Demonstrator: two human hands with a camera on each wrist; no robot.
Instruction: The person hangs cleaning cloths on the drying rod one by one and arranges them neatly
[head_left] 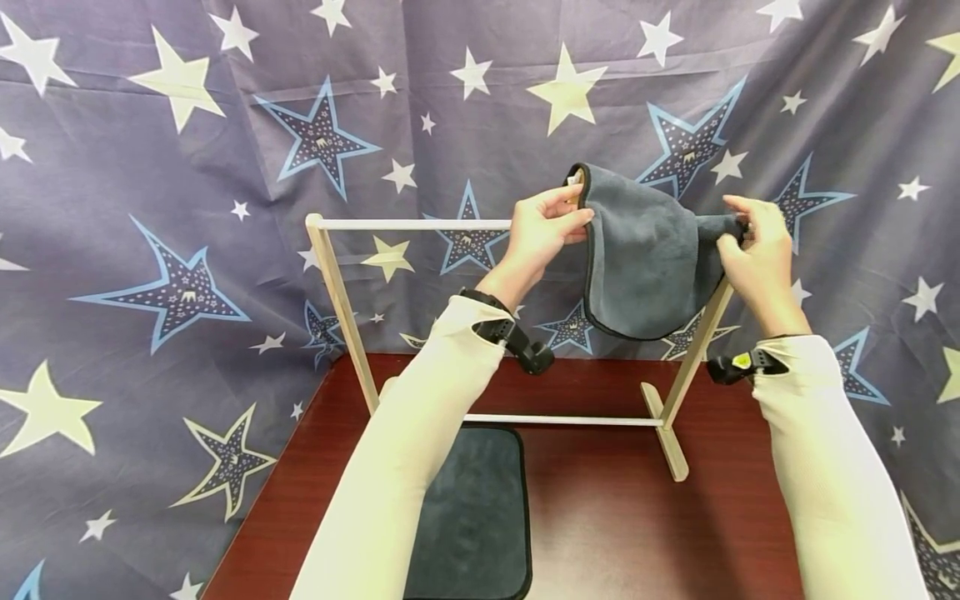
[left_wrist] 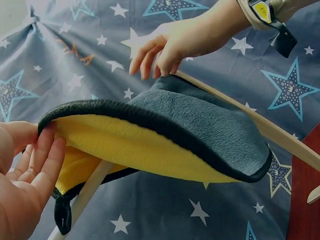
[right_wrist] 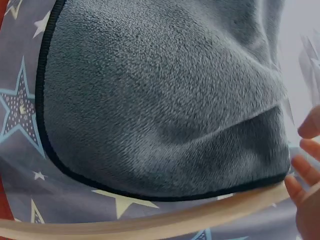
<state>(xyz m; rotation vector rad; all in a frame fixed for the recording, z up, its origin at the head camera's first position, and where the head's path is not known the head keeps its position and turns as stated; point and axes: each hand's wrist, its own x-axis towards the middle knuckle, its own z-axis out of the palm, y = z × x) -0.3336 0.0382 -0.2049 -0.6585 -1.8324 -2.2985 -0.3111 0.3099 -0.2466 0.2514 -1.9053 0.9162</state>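
A grey towel (head_left: pixel 641 258) with black edging and a yellow underside (left_wrist: pixel 130 145) hangs over the top bar of a rack, toward its right end. My left hand (head_left: pixel 542 229) pinches the towel's left edge; in the left wrist view the thumb is outside and the fingers lie against the yellow side. A black loop (left_wrist: pixel 62 215) dangles from that edge. At the towel's right edge is my right hand (head_left: pixel 761 250). Its fingers (right_wrist: pixel 305 170) look loosely spread and touch or nearly touch the edging in the right wrist view, with no clear pinch.
The rack has a white top bar (head_left: pixel 412 224), a white lower bar (head_left: pixel 562 420) and wooden side posts (head_left: pixel 345 317). It stands on a dark red table (head_left: pixel 592 508). A second grey towel (head_left: pixel 472 517) lies flat in front. Behind hangs a star-patterned curtain (head_left: pixel 450 133).
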